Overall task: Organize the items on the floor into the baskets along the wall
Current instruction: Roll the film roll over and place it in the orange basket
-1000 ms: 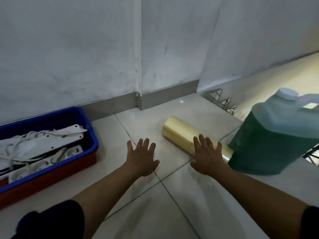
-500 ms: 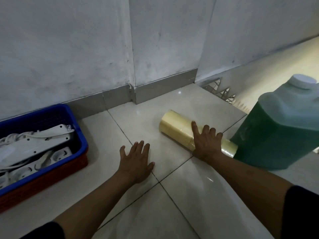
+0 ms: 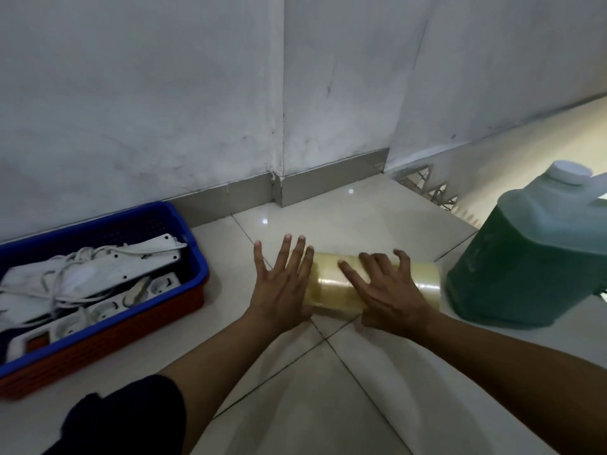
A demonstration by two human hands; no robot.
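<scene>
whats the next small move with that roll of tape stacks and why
Probably close both hands on the tape roll and lift. The right hand lies over it and the left hand is at its left end, fingers straight, while it lies on the floor, outside the blue basket.

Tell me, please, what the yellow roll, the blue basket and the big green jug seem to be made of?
Roll: probably clear tape or film, glossy, with pale yellow see-through layers.
Basket: likely moulded plastic, matt, with fine mesh walls.
Jug: seemingly translucent plastic with a white cap; the green appears to be liquid inside.
</scene>
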